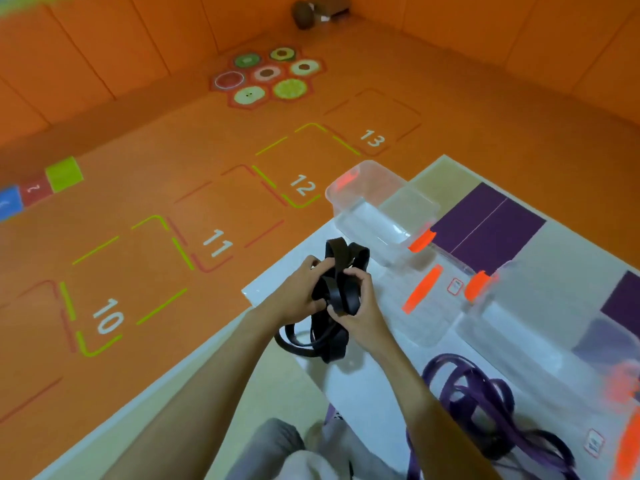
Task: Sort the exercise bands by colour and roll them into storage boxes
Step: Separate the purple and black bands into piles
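Both hands grip one bundle of black exercise bands (341, 289), held above the near-left corner of the mat (554, 271). The left hand (294, 296) has its fingers curled round the bundle's left side. The right hand (363, 313) pinches it from the right, thumb on top. The bundle's long axis runs away from the person: short loops stick up at the far end and loose loops hang toward the person. Purple exercise bands (481, 393) lie in a loose tangle on the mat, nearer the person and to the right, apart from the hands.

A clear storage box (367, 192) with an orange latch (420, 241) sits at the mat's far-left edge; the mat shows through it. A second clear box (429, 317) sits just right of the hands and a third (606, 351) at the right edge; their contents are too blurred to read.

The mat has white, beige and purple tiles. The orange floor (173, 168) carries numbered squares (216, 242) marked 10 to 13 and fruit hexagons (266, 76). Behind it are orange padded walls (104, 46).
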`<state>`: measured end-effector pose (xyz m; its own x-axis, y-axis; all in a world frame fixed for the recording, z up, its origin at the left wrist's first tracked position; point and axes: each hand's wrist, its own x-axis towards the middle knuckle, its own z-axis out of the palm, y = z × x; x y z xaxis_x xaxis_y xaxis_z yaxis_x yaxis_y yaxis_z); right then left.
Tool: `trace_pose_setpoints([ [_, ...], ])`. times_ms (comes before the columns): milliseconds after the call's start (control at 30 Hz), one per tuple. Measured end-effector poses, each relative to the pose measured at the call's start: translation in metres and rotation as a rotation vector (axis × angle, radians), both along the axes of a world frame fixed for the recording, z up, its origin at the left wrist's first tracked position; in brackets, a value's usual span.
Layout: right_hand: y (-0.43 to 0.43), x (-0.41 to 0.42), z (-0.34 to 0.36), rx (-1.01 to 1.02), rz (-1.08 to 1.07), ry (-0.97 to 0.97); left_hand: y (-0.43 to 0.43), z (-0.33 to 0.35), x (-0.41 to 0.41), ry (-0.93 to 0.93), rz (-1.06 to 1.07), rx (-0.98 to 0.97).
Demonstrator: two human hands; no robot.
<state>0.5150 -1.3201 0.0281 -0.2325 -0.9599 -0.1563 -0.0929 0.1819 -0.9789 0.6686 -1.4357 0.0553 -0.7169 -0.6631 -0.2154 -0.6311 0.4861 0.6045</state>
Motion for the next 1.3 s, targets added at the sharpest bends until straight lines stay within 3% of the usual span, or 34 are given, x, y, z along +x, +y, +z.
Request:
trace_pose_setpoints([
  [200, -0.019, 0.006, -0.053, 0.16, -0.074, -0.104, -0.038, -0.039, -0.005, -0.132, -0.128, 0.075],
  [367, -0.024, 0.013, -0.089, 0.324, -0.142, -0.082, -0.069, -0.086, 0.006, -0.179, -0.195, 0.127],
  [467, -0.029, 0.022, -0.099, 0.413, -0.175, 0.012, -0.087, -0.103, 0.012, -0.15, -0.189, 0.168],
  [600, -0.03, 0.033, -0.109, 0.51, -0.14, 0.306, -0.106, -0.116, 0.015, -0.111, -0.172, 0.216],
  [800, -0.029, 0.056, -0.112, 0.652, -0.093, 0.572, -0.124, -0.125, 0.037, -0.202, -0.386, -0.028],
  [967, -0.027, 0.078, -0.111, 0.628, -0.18, 0.774, -0.125, -0.13, 0.058, -0.22, -0.492, -0.288],
  [1100, -0.025, 0.088, -0.108, 0.646, -0.152, 0.879, -0.123, -0.132, 0.063, -0.241, -0.545, -0.347],
  [1300, -0.017, 0.089, -0.119, 0.658, -0.074, 0.87, -0.126, -0.14, 0.066, -0.318, -0.586, -0.296],
])
